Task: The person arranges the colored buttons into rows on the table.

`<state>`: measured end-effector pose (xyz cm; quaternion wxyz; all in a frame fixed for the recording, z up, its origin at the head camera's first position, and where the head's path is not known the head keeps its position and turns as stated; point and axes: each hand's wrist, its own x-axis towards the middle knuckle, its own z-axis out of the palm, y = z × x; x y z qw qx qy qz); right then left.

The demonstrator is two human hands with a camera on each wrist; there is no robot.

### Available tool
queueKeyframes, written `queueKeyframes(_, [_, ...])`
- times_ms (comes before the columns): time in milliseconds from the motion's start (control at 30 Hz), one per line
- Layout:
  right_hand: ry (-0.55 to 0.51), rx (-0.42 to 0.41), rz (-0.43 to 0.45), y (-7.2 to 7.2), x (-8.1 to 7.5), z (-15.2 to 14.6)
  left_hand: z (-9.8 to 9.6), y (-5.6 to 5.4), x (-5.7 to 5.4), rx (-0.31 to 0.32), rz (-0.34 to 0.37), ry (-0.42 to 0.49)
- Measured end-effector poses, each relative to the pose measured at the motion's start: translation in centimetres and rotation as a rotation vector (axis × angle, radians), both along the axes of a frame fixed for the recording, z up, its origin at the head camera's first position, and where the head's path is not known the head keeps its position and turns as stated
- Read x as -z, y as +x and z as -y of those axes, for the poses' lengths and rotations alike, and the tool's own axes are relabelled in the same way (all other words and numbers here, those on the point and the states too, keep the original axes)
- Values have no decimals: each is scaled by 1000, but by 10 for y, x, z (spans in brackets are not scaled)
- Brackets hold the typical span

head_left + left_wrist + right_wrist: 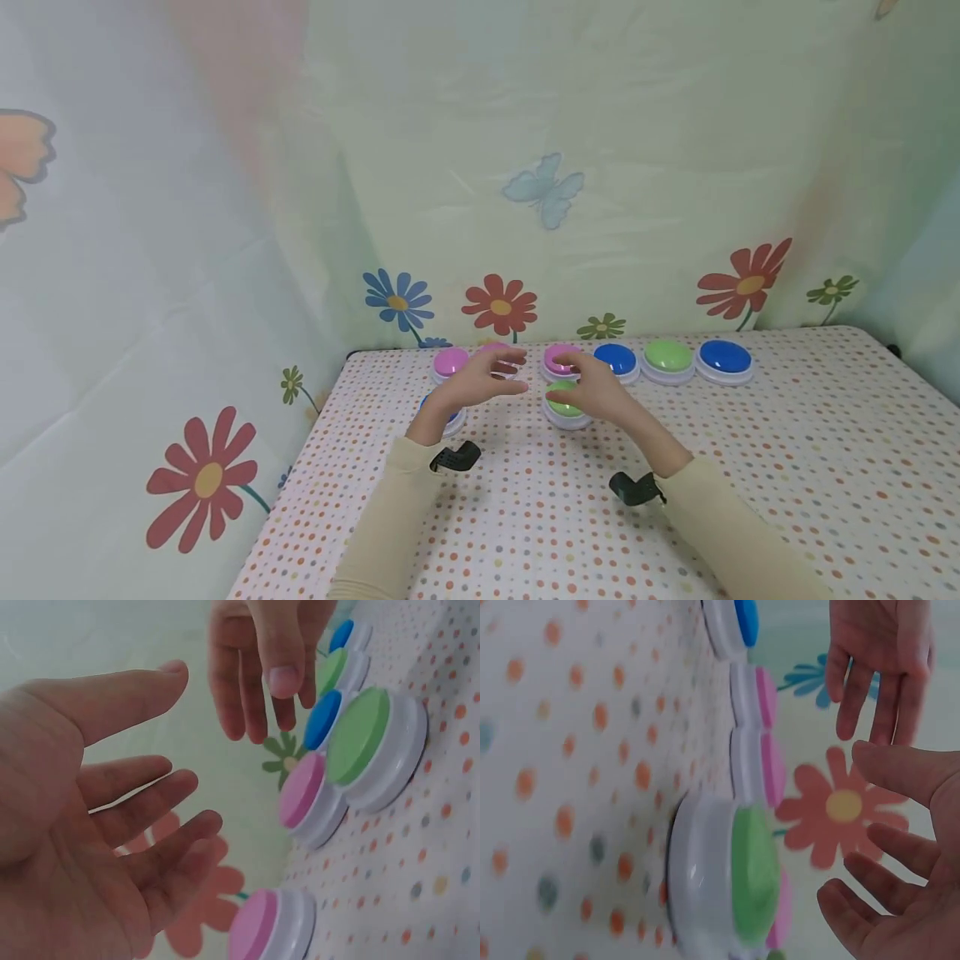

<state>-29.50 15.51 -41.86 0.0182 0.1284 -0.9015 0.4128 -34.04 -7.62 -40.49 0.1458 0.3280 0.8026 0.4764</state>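
Observation:
Both hands are raised over the table with empty palms turned toward each other and fingers loosely bent. My left hand (480,382) hovers by the left push buttons, overlapping a blue button (454,417) and a pink button (497,348) in the head view. Another pink button (451,362) sits just behind it. My right hand (600,390) is above a green button (567,408), clear of its dome in the right wrist view. Behind that hand stand a pink button (558,357) and a blue button (617,359). Every button has a round white base.
Farther right in the back row are a green button (668,357) and a blue button (725,357). A dotted cloth covers the table (525,533). Behind and to the left hangs a curtain (420,167) printed with flowers and butterflies. Each wrist wears a small black camera (633,489).

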Motion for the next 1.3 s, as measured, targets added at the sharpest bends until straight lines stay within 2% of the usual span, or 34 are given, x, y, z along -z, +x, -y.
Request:
queueKeyframes(133, [-15,-53,-22,-2,-4,21,19,0,-2,-28,-26,-6])
queueKeyframes(267, [-44,-90,48,-2,2,42,43,3,4,-50,-49,-30])
queueKeyframes(400, [-89,-118,90,-6,11,59,65,2,10,-105,-49,-47])
queueKeyframes(533, [-98,-125,110,-12,16,72,85,0,12,-161,-19,-73])
queueKeyframes(667, [-90,-132,136,-16,20,85,102,-1,16,-191,6,-106])
queueKeyframes(800, [-116,-143,178,-18,25,98,120,0,25,-224,42,-116])
queueKeyframes(1000, [-158,-146,170,-25,33,119,141,1,39,-287,87,-120])
queueKeyframes(1167, [-185,-143,176,-24,41,137,155,4,49,-294,146,-118])
queueKeyframes(1300, [-188,-140,187,-23,46,146,157,5,57,-289,159,-110])
